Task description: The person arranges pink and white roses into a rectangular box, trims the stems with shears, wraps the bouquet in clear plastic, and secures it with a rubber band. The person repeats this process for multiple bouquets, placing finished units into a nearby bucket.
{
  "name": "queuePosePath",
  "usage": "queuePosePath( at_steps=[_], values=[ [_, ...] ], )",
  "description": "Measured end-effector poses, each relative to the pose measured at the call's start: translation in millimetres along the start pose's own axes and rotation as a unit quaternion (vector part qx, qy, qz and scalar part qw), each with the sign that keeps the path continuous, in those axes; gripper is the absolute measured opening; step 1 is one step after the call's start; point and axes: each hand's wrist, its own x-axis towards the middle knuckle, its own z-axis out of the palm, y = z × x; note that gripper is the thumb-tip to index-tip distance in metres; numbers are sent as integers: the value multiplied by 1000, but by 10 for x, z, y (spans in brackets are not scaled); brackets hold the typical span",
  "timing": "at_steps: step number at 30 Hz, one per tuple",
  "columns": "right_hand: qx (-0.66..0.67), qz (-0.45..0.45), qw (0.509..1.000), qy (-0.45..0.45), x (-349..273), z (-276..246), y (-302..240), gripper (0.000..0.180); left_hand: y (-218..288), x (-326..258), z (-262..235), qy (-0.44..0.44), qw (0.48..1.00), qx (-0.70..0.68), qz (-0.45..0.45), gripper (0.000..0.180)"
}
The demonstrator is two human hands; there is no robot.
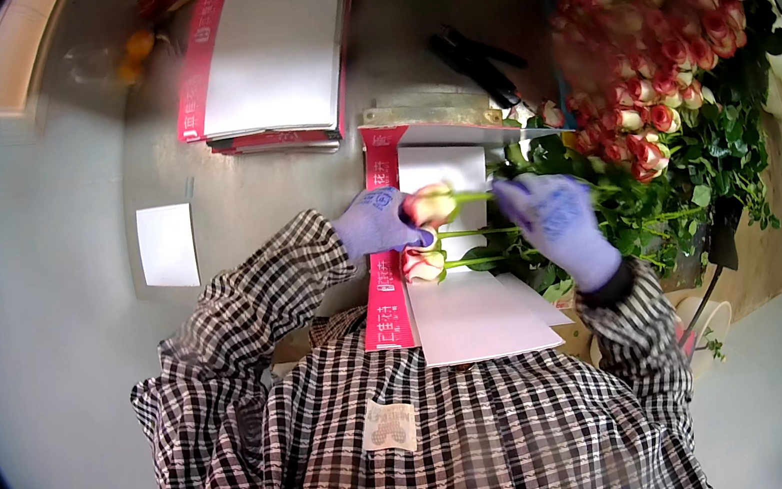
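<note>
Left grip: the left hand (376,223), in a purple knit glove, is closing around the bloom of a cream-and-pink rose with a green stem (433,204), holding it just above the sheet.
Right grip: the right hand (548,211), gloved the same way, is pinching that rose's stem further along, among the leaves, so the flower is lying level between both hands.
Just under the grip: two more cream-and-pink roses (424,263) are lying side by side on a white rectangular wrapping sheet with a red printed edge (473,318), heads toward the left hand, stems running toward the right.
Beyond the right hand: a large heap of loose pink-and-cream roses with dark leaves (666,52) is waiting, well apart from the sheet.
Beyond the left hand: a stack of white sheets with red edges (271,50) is sitting on the grey table (55,295).
Progress: judging by this, the person is only beginning; few stems are laid, most are remaining.
</note>
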Motion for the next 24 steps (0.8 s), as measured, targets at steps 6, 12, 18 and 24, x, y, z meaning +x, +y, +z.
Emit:
queuePosePath(
  at_steps=[6, 12, 18, 24],
  values=[
    [19, 0, 1000, 23, -159, 299, 53, 30, -58, 35, 30, -24, 990, -139, 25, 36],
    [191, 25, 978, 81, -60, 1206, 10, 24, 9, -123, 222, 174, 981, 79, 19, 55],
    [146, -12, 987, 64, -117, 1288, 107, 22, -15, -229, 278, 271, 949, 124, 108, 101],
    [125, -25, 990, 63, 89, 1157, 92, 23, 19, -201, 158, 223, 948, 160, 162, 94]
  ],
)
